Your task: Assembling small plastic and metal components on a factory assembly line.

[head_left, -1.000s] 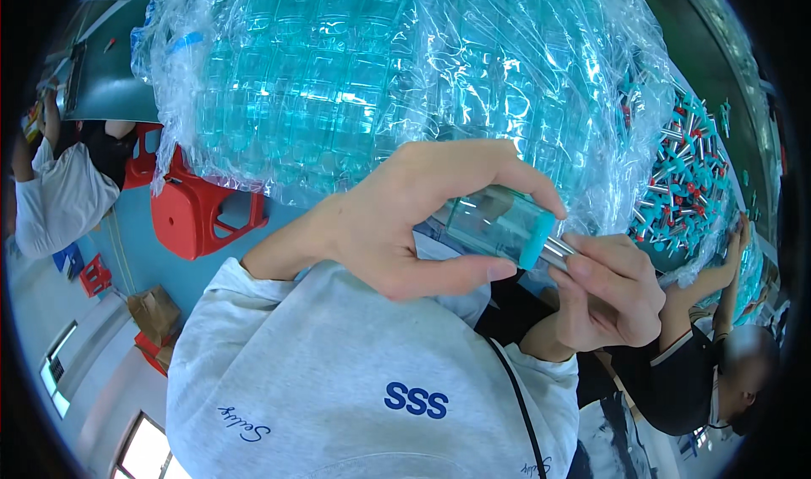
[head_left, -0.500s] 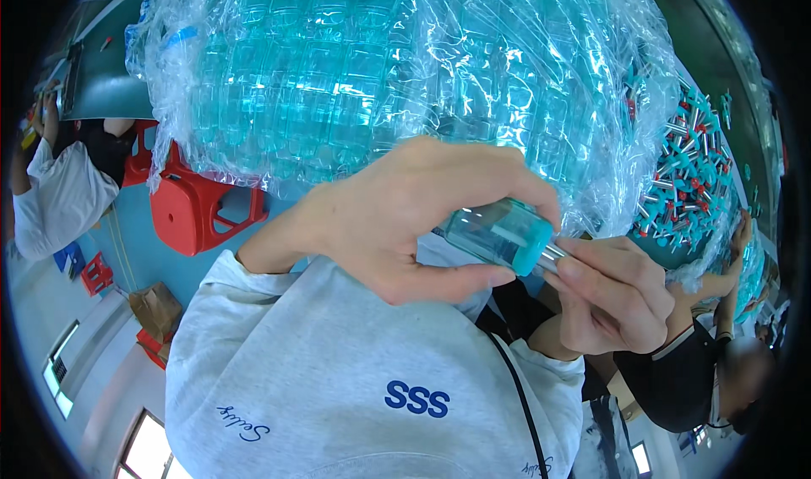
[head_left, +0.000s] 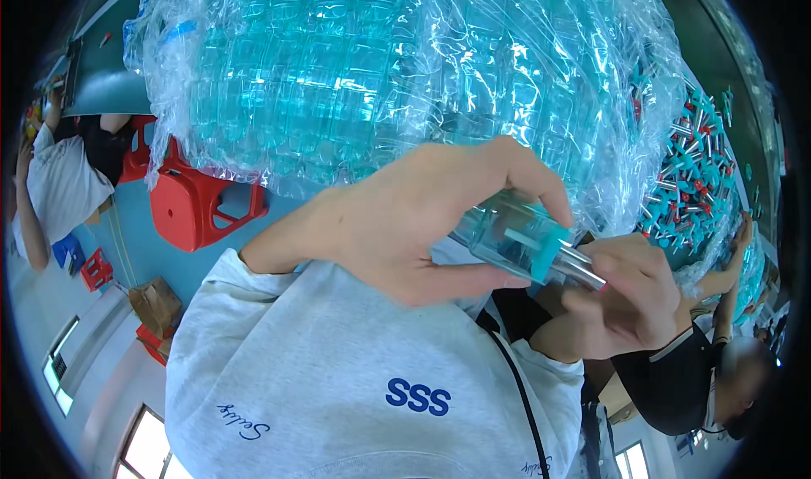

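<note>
My left hand [head_left: 414,217] is closed around a clear teal bottle [head_left: 498,238], thumb below and fingers above. At the bottle's right end sits a teal fitting [head_left: 549,255] with a silver tube [head_left: 581,268] sticking out, a red spot at its tip. A pale strip shows through the bottle wall behind the fitting; how deep the fitting sits I cannot tell. My right hand [head_left: 629,297] has its fingers closed about the silver tube, thumb smeared by motion. Behind both hands lies a large plastic-wrapped pack of teal bottles [head_left: 338,82].
At the right is a heap of loose teal-and-silver fittings with red bits [head_left: 688,183]. A co-worker in dark clothing [head_left: 667,386] reaches in there; another in white [head_left: 63,183] is far left. Red stools [head_left: 182,213] and a brown paper bag [head_left: 156,306] stand at left.
The bottle has shifted slightly right and turned a little. More of the silver tube shows, as my right fingers have moved back along it to the right.
</note>
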Available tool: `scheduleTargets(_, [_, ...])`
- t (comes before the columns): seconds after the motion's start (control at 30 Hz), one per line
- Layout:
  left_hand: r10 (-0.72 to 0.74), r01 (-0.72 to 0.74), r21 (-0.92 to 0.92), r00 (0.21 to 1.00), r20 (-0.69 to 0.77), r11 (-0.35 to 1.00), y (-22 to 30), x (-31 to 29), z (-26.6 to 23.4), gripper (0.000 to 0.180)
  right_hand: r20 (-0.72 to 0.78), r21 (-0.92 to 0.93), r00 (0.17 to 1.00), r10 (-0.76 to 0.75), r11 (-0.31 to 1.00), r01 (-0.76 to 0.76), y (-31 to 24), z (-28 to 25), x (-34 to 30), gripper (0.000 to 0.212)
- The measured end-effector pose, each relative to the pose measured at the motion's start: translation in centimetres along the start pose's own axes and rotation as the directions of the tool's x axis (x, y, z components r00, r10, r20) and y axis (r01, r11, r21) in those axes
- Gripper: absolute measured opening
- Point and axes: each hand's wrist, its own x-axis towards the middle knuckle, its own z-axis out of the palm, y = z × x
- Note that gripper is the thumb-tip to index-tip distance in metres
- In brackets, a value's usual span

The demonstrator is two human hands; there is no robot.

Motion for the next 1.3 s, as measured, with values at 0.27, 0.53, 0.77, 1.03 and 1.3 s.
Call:
scheduleTargets(0.27, [0.247, -0.23, 0.309, 0.969, -0.017, 0.923, -0.4, 0.4, -1.0, 0.05, 0.181, -0.143, 0.975, 0.131, 0.984, -0.105, -1.4, -1.9, 0.9, 0.027])
scheduleTargets(0.53, [0.173, -0.164, 0.206, 0.985, -0.024, 0.965, -0.6, 0.3, -0.1, 0.052, 0.035, -0.092, 0.99, 0.134, 0.987, -0.131, -1.2, -0.8, -0.6, 0.025])
scheduleTargets(0.77, [0.242, -0.229, 0.23, 0.97, -0.03, 0.946, -0.7, 0.5, -0.1, 0.049, -0.023, -0.065, 0.997, 0.071, 0.995, -0.073, -0.6, 0.0, -1.3, 0.026])
scheduleTargets(1.03, [0.298, -0.283, 0.294, 0.955, -0.006, 0.913, -0.6, 0.8, -0.5, 0.045, 0.327, -0.132, 0.945, 0.017, 0.991, 0.028, -0.7, -1.9, -0.1, 0.043])
scheduleTargets(1.3, [0.298, -0.277, 0.272, 0.954, -0.039, 0.922, -0.8, 0.9, -0.3, 0.045, 0.359, -0.13, 0.933, 0.038, 0.991, 0.01, -0.6, -2.1, 0.4, 0.043])
